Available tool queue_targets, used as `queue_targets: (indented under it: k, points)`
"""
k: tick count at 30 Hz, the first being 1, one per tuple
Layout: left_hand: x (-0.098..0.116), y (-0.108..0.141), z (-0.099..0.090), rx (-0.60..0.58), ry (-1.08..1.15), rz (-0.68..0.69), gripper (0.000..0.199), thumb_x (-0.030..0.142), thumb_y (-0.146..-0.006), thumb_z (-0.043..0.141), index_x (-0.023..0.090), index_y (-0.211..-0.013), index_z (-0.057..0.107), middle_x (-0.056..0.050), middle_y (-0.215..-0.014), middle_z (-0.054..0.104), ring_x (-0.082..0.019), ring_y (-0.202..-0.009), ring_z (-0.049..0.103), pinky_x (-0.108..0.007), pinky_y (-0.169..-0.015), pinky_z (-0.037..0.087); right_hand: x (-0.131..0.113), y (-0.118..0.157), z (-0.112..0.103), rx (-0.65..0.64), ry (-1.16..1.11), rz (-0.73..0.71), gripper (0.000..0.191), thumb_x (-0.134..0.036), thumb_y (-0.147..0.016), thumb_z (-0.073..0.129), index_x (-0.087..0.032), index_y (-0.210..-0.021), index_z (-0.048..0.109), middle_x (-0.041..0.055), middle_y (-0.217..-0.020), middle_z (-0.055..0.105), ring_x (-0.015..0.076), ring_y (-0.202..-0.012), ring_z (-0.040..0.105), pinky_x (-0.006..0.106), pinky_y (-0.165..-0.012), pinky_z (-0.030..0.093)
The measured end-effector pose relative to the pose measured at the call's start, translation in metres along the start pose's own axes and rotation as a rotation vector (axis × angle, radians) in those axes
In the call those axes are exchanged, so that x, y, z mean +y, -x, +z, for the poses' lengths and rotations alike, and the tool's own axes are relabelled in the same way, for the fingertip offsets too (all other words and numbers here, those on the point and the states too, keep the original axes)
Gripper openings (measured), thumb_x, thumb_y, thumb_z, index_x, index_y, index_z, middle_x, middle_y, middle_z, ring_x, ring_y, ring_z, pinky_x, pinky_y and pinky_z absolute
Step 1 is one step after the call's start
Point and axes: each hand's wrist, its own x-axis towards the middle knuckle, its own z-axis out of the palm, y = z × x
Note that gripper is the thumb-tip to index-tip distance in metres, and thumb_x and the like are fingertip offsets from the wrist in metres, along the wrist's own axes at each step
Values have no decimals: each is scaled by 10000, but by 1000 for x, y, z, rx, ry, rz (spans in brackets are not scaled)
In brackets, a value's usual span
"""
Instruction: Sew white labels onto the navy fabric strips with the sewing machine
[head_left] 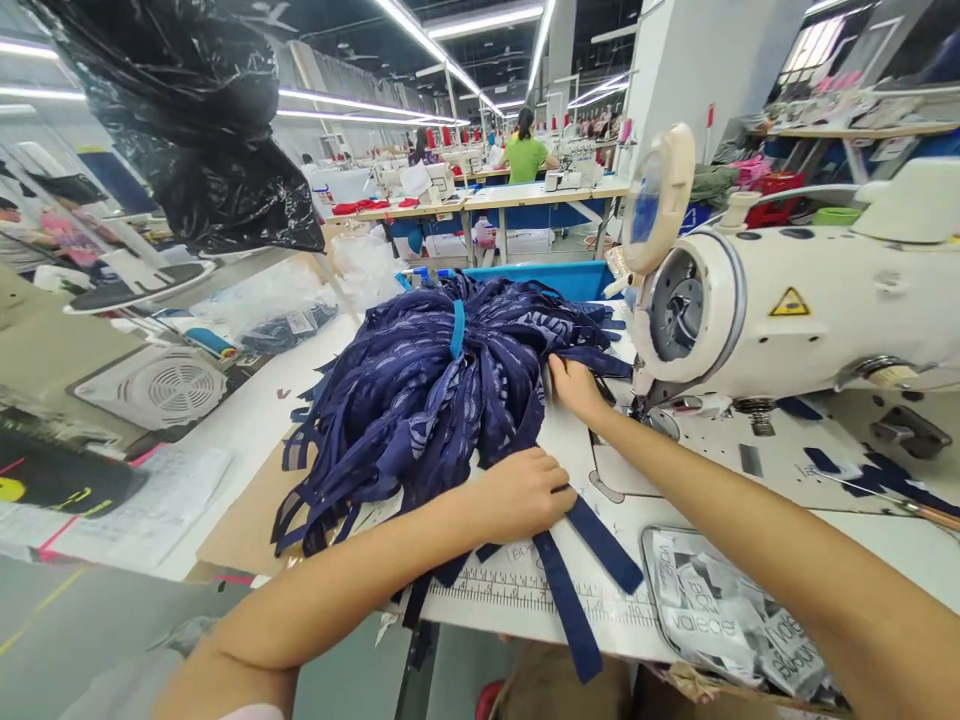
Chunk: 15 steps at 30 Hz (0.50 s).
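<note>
A large bundle of navy fabric strips (pixel 420 400), some with lace, is heaped on the white sewing table and gathered by a light-blue band (pixel 458 328). My left hand (pixel 525 492) lies at the near side of the bundle, fingers curled over navy strips. Two strip ends (pixel 574 605) stick out past it toward the table edge. Beyond it, my right hand (pixel 576 385) has its fingers closed at the edge of a navy strip (pixel 592 357) that runs toward the needle area of the white sewing machine (pixel 810 300). Its fingertips are partly hidden.
A clear tray of white labels (pixel 720 610) sits at the front right. Navy scraps (pixel 877 475) and tweezers lie right of the machine. A printed ruler (pixel 510 590) runs along the near edge. A black plastic bag (pixel 217 130) hangs upper left. Workers sit farther back.
</note>
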Motion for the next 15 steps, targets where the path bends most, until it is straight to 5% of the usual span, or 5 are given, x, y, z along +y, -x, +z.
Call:
queue_targets:
  k: [3,8,11,15]
  points:
    - [3,-9,4,169,270,-155,163,163,-800,438,131,-734,584,-41,-688,577,-148,-659,503,-273,-650,352,-1,2,0,-30,-47,30,230,-253,-824,386,-159,-844,596,123,-944,642,239,-978,538,324,-822,371]
    - [2,-21,4,453,1074,-605,218,251,-775,426,132,-614,512,21,-549,454,-83,-517,393,-205,-510,299,1,36,-22,-253,-180,-8,201,-237,-757,455,-184,-626,598,44,-706,639,206,-779,573,314,-741,411]
    - [-2,-23,2,494,1331,-681,225,327,-723,486,132,-613,505,28,-548,442,-77,-509,371,-204,-498,281,4,67,-47,-398,-268,-16,204,-304,-731,498,-187,-620,623,17,-630,613,188,-673,569,319,-679,433]
    - [-2,-21,-1,485,1432,-741,238,354,-686,529,128,-609,525,25,-559,470,-73,-507,378,-201,-494,274,7,99,-79,-528,-438,18,207,-353,-752,501,-202,-780,640,17,-750,629,180,-761,569,325,-742,422]
